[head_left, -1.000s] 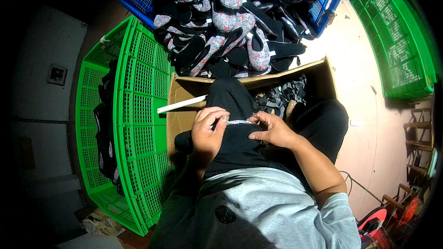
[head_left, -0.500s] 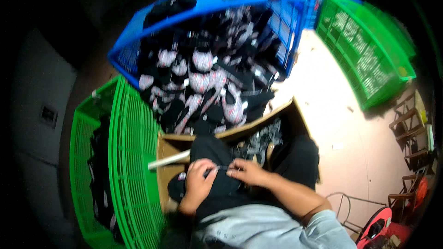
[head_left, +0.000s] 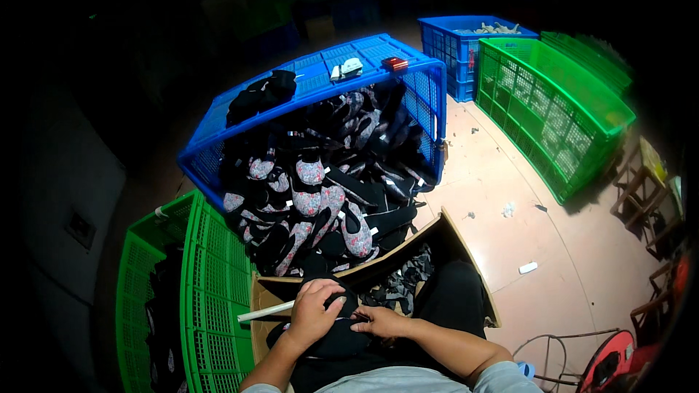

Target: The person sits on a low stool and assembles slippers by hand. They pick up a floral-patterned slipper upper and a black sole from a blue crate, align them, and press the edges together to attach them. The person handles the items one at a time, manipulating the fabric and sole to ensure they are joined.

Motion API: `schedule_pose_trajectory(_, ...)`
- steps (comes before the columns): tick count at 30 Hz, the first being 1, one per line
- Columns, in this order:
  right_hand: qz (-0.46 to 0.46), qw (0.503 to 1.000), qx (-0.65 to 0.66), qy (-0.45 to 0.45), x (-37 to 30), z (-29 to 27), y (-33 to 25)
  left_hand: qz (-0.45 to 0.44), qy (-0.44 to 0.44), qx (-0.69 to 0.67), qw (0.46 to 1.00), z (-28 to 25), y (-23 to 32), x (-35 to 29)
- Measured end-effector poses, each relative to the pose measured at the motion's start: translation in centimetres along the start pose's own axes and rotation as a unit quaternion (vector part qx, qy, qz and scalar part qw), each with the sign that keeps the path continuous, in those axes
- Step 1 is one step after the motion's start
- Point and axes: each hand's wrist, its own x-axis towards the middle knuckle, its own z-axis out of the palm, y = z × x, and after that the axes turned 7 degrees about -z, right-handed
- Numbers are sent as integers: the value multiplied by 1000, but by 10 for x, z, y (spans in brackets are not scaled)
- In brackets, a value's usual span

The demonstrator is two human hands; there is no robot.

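Note:
My left hand (head_left: 316, 311) lies over the black fabric slipper (head_left: 341, 340) on my lap, its fingers curved round the dark cloth. Close by on the right, my right hand (head_left: 381, 322) pinches at the edge of the same slipper with thumb and forefinger. Whether a small tool is in that pinch cannot be made out. In front of my knees, many black slippers with pink-and-grey floral insoles (head_left: 309, 202) spill from a blue crate (head_left: 313, 94) tipped on its side. Between my legs an open cardboard box (head_left: 459, 236) holds black and grey scraps (head_left: 409, 276).
A white tube (head_left: 263, 312) slants across the box's left side. Green crates (head_left: 207, 284) stand at my left, another green crate (head_left: 539, 94) and a blue one (head_left: 455, 54) at far right. Wooden stools (head_left: 644, 196) and a red round seat (head_left: 610, 364) lie along the right.
My view has tilted up, so the scene sits lower in the picture. My left hand has shifted over the slipper's rounded end; a thin light strand between my hands no longer shows.

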Motion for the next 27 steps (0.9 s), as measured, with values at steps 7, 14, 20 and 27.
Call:
schedule_pose_trajectory(7,-9,999,-32,2,-5,-1,2,21,-18,1,1000,2,15,6)
schedule_pose_trajectory(14,1,999,-27,48,-11,-8,-20,16,-26,-1,1000,0,16,3)
schedule_pose_trajectory(20,-42,977,86,191,6,-22,-4,64,10,36,997,-22,28,23)
schedule_pose_trajectory(27,-186,891,261,322,31,-103,-124,184,21,142,972,-51,73,114)
